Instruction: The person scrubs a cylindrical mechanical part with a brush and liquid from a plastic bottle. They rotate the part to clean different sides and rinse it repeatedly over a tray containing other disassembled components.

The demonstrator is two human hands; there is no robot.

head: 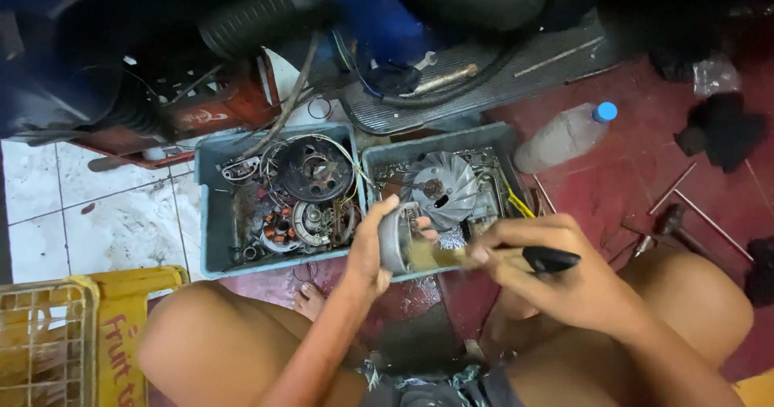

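Above the right grey tray (pixel 492 145), my left hand (pixel 369 250) grips a round metal part (pixel 397 238); my right hand (pixel 556 274) brushes it with a black-handled paintbrush (pixel 516 257).

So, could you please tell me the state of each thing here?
Left hand: gripping a grey round part.
Right hand: holding a brush, bristles on the part.
Bottle: capped, lying down.
Left tray: full of parts.
Right tray: holds a fan wheel.

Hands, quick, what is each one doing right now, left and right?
Left hand: closed around a grey metal part, held over the right tray.
Right hand: closed on a black-handled brush, bristles against that part.
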